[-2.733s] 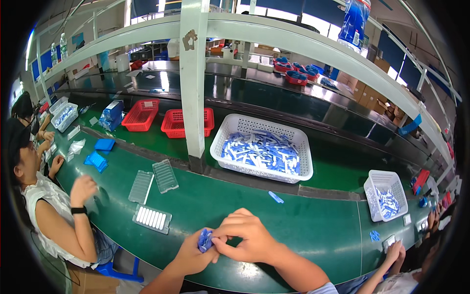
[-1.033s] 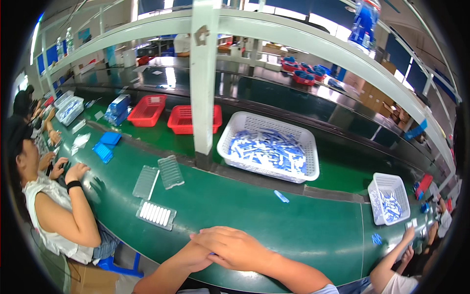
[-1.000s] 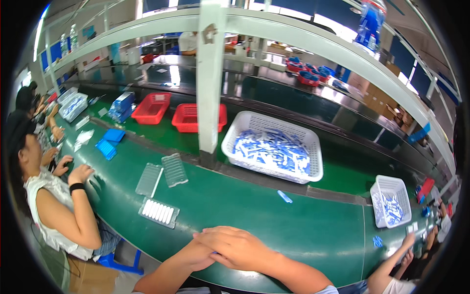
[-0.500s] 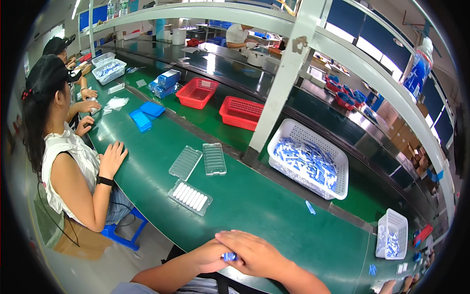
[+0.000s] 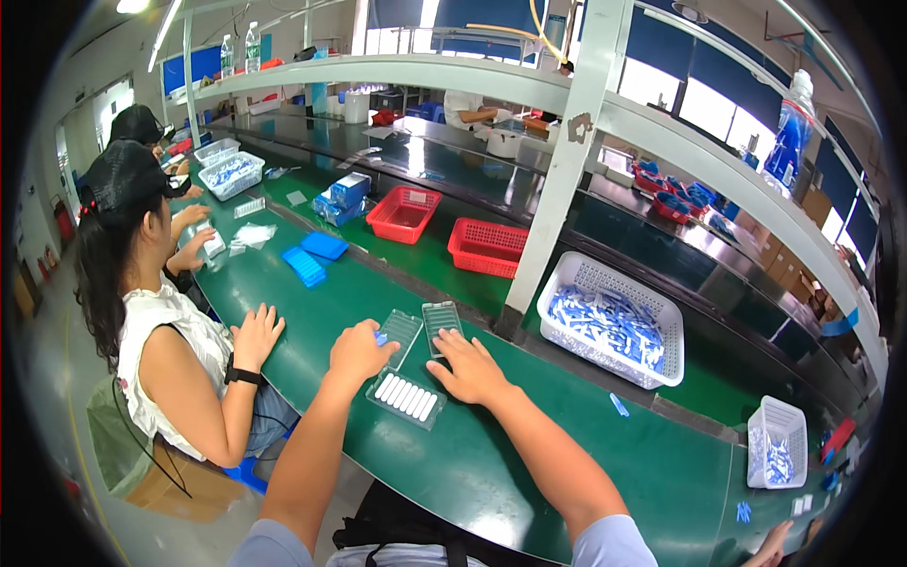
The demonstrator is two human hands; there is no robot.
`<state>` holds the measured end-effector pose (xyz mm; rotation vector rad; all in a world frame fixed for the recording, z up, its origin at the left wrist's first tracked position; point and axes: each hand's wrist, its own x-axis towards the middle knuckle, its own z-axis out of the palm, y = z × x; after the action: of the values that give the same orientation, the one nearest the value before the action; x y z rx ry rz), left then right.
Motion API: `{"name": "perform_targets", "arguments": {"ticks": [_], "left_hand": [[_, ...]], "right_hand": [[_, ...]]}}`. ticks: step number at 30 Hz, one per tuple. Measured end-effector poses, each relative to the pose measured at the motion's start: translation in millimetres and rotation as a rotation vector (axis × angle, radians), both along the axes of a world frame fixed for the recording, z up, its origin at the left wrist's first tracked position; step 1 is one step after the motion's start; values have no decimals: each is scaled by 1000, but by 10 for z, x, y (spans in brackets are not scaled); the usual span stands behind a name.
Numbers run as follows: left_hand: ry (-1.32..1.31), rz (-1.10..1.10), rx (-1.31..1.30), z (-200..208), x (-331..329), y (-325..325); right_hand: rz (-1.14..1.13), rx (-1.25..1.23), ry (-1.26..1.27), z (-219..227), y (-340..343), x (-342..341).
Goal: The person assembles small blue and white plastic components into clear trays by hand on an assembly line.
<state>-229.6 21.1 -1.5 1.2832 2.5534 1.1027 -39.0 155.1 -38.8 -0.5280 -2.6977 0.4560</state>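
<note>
Both arms reach forward over the green table (image 5: 567, 416). My left hand (image 5: 359, 352) is closed around a small blue piece (image 5: 381, 337), mostly hidden by the fingers; its exact kind does not show. A clear ribbed plastic tray (image 5: 404, 331) lies just right of that hand. My right hand (image 5: 469, 367) has its fingers spread, the fingertips at the near end of another clear ribbed tray (image 5: 440, 317). Nearer to me, between my forearms, sits a clear tray holding a row of several white sticks (image 5: 408, 395).
A white basket of blue-and-white pieces (image 5: 609, 321) stands behind a metal post (image 5: 557, 180). A smaller white basket (image 5: 777, 442) is at the right. Red baskets (image 5: 404, 215) and blue trays (image 5: 304, 266) lie farther off. A co-worker's arm (image 5: 248, 378) rests at the left.
My hands have parted from being clasped at the near edge and moved forward to the clear trays. The blue piece stays in my left hand. The view has shifted slightly.
</note>
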Motion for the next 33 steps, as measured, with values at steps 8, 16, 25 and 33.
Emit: {"name": "perform_targets", "arguments": {"ticks": [8,16,25,33], "left_hand": [[-48,-82,-383,-93,-175,444],[111,-415,-502,143,1191,445],[219,-1028,-495,140,2060,-19],[333,-1169,-356,192,1953,354]], "right_hand": [[-48,54,33,-4,-190,639],[-219,105,48,208,-786,1780],[-440,76,123,227,-1138,3057],[-443,-139,237,262,-1004,3384]]}}
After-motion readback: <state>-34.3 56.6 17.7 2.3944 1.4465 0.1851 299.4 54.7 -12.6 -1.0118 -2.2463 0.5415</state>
